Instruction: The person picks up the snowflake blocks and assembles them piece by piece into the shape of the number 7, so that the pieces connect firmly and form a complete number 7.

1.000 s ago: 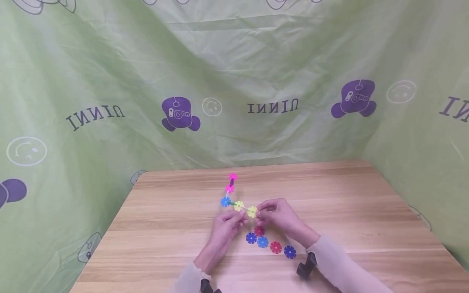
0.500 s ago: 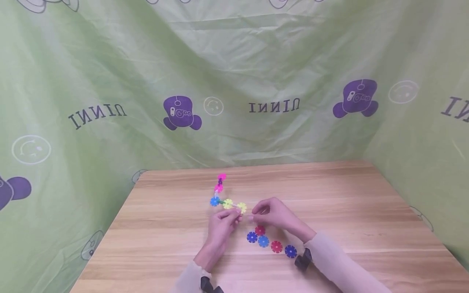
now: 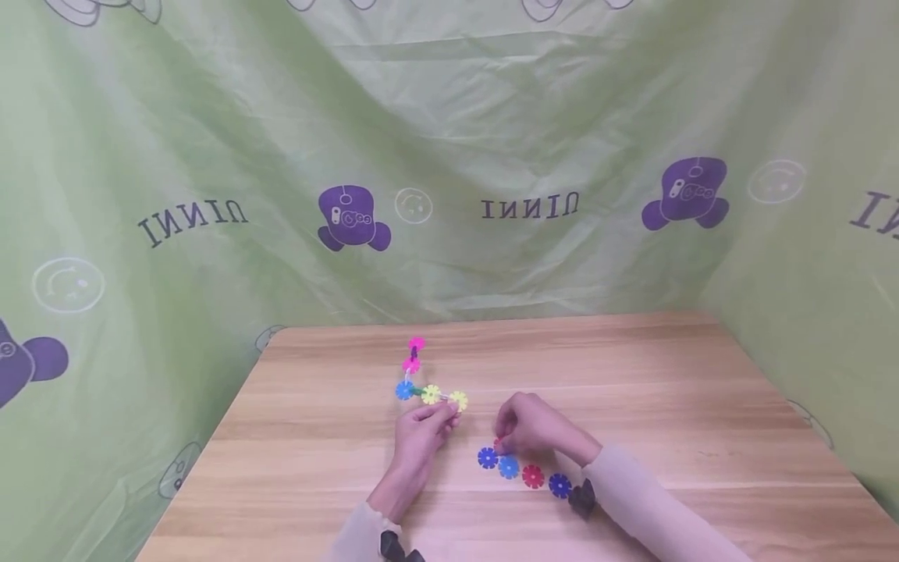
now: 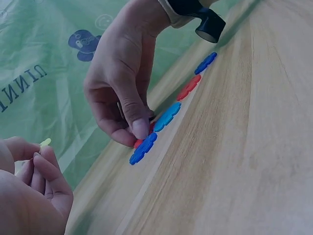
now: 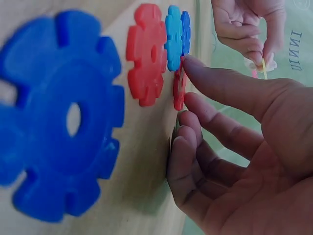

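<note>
My left hand (image 3: 416, 443) pinches the end yellow snowflake disc (image 3: 458, 401) of a linked chain. From there the chain runs left through another yellow disc (image 3: 431, 394) and a green one seen edge-on to a light-blue disc (image 3: 404, 389), then away to two pink discs (image 3: 411, 364) with a purple one between them. My right hand (image 3: 535, 424) is down at the table, thumb and fingertip on opposite edges of a loose red snowflake disc (image 5: 179, 90). In the head view that disc is mostly hidden behind the fingers.
Beside the right hand a row of loose discs lies flat on the wooden table (image 3: 316, 484): dark blue (image 3: 488, 458), light blue (image 3: 509, 467), red (image 3: 533, 477) and dark blue (image 3: 559, 485). A green printed cloth (image 3: 449, 265) hangs behind the table.
My right hand has let go of the chain's yellow end and moved down to the loose red disc. The left hand has shifted slightly left, carrying the chain with it.
</note>
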The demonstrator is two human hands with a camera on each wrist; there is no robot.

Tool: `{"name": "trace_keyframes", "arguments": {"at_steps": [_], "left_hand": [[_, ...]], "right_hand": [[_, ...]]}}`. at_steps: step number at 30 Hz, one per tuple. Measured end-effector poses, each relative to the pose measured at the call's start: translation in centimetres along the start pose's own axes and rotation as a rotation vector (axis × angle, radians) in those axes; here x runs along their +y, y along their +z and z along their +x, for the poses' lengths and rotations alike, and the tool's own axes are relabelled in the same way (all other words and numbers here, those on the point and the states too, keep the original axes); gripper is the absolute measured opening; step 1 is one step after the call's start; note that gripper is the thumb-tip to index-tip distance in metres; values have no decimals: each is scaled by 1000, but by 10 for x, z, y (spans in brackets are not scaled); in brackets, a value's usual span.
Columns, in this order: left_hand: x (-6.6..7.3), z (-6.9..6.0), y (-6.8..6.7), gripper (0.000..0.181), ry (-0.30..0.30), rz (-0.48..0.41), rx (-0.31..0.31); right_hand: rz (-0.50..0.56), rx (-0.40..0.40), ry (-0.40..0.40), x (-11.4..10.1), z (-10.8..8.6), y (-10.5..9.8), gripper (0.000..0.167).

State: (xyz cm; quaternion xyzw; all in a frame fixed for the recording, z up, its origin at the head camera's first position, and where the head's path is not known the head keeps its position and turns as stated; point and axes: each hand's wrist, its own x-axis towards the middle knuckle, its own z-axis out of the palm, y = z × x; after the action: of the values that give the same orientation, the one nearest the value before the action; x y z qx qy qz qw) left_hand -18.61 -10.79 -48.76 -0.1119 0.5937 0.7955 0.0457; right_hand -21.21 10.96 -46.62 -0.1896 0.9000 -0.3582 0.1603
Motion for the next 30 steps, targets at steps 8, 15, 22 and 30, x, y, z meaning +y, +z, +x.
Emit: {"name": "trace_keyframes", "arguments": {"at_steps": [8, 15, 22, 30], "left_hand": [[2, 1, 1, 30, -15, 3, 1], [0, 2, 0, 31, -18, 6, -9], [-2, 2, 2, 30, -26, -14, -6], [-2, 1, 6, 25, -26, 7, -20]], "right_hand": [[-3, -28, 19, 3, -2, -7, 22], [23, -28, 18, 1, -5, -6, 23], [2, -9, 35, -1, -8, -4, 20], [-28, 64, 38, 4, -8, -4, 23]]}}
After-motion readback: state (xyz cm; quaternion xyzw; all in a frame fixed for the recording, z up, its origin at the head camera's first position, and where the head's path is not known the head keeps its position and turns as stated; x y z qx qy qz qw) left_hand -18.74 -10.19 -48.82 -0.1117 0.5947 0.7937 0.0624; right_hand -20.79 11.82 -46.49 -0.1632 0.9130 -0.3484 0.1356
